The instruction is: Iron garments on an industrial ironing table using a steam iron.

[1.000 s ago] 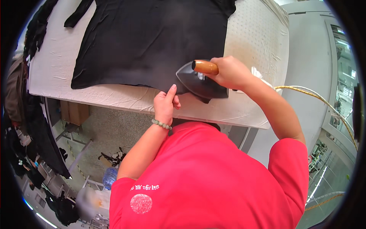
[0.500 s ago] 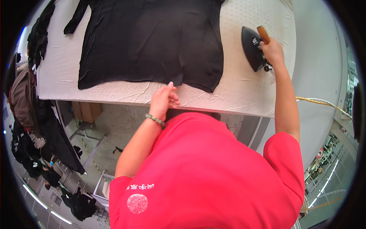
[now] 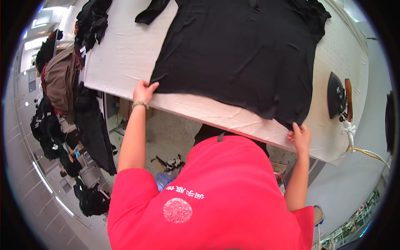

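Observation:
A black knit top (image 3: 241, 54) lies spread over a padded, white-covered ironing table (image 3: 112, 58), its hem along the near edge. At the hem's left corner, my left hand (image 3: 144, 91) pinches the cloth between thumb and fingers. My right hand (image 3: 299, 136) grips the hem's right corner, fingers curled. Right of the garment an iron (image 3: 336, 96) with a dark soleplate and wooden handle rests on the table, apart from both hands.
Dark clothes (image 3: 92, 25) hang over the table's left end, and a brown garment (image 3: 61, 79) hangs beside them. A white and yellow cord (image 3: 366, 152) runs from the iron off the right side. Beneath the table stands a cardboard box (image 3: 125, 109).
My right hand has let go of the iron, now resting on the table, and taken the hem's right corner. My left hand has moved from mid-hem to the left corner. The view has shifted.

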`<action>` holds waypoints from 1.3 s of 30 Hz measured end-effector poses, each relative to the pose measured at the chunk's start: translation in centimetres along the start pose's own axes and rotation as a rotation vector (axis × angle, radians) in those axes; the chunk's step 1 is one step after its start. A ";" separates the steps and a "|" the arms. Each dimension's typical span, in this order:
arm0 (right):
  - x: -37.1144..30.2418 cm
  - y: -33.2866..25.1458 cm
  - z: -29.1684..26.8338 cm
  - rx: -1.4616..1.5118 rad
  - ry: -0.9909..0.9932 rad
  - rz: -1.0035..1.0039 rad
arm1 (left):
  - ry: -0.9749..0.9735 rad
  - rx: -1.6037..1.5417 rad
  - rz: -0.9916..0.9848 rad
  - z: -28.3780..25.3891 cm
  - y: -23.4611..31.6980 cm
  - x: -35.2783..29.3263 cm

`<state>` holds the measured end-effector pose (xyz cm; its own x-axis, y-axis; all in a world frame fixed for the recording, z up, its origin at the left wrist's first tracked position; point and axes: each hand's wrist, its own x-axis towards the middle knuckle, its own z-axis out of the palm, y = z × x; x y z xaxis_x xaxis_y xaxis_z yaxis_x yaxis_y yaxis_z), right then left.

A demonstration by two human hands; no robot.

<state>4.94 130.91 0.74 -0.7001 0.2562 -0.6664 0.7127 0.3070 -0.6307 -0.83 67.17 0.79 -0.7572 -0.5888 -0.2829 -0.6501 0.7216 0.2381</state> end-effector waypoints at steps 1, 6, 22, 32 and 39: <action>-0.1 -1.2 -0.5 0.048 -0.043 -0.006 | -0.114 -0.086 0.005 -0.2 -2.0 0.8; -3.0 -1.7 -10.3 0.193 0.238 -0.065 | -0.494 -0.623 -0.057 -2.9 -2.3 -0.7; -10.2 -13.6 28.7 0.406 -0.819 0.019 | -0.842 -1.218 -0.192 -1.4 7.3 -10.4; -12.3 -16.0 37.6 0.905 -0.403 0.135 | -1.212 -0.982 0.026 -1.1 3.9 -3.0; -14.9 -18.4 38.4 1.118 -0.154 0.237 | -1.121 -1.011 0.056 1.7 16.5 18.2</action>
<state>3.91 86.22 6.97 -0.5858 0.0612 -0.8082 0.5193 -0.7372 -0.4322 -25.24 68.95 -2.03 -0.6461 0.3414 -0.6827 -0.7452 -0.0887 0.6609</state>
